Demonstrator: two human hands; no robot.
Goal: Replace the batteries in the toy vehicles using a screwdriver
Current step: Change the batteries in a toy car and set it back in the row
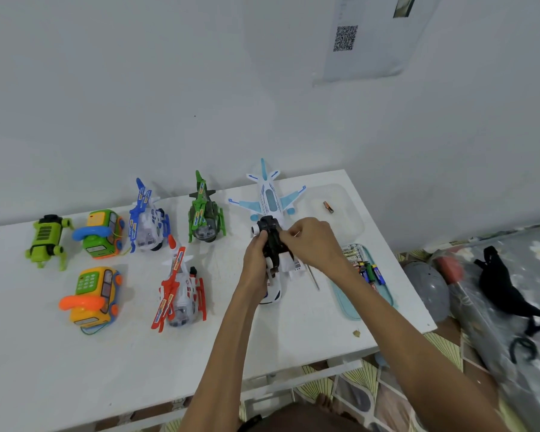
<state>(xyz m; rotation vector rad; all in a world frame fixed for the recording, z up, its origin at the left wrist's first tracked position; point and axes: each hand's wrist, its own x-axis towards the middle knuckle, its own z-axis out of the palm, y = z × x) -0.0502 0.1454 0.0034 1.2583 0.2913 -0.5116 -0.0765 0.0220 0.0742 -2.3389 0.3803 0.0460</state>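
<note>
Nearest, the left grip (256, 247) curls round a black-and-white toy car (270, 227) over the worktop (75, 353); the right grip (312, 241) pinches its upper end. Just right lies a screwdriver (314, 277), then batteries (360, 263), and behind, a toy plane (268, 194).

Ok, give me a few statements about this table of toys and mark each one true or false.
1. The left hand and the right hand both hold the white car. True.
2. The red helicopter stands in the far row. False: it is in the near row, beside the yellow phone bus.
3. The clear tray holds one battery. True.
4. The teal tray is empty. False: batteries lie in it.
5. The airplane is lifted. False: it rests on the table.
</note>
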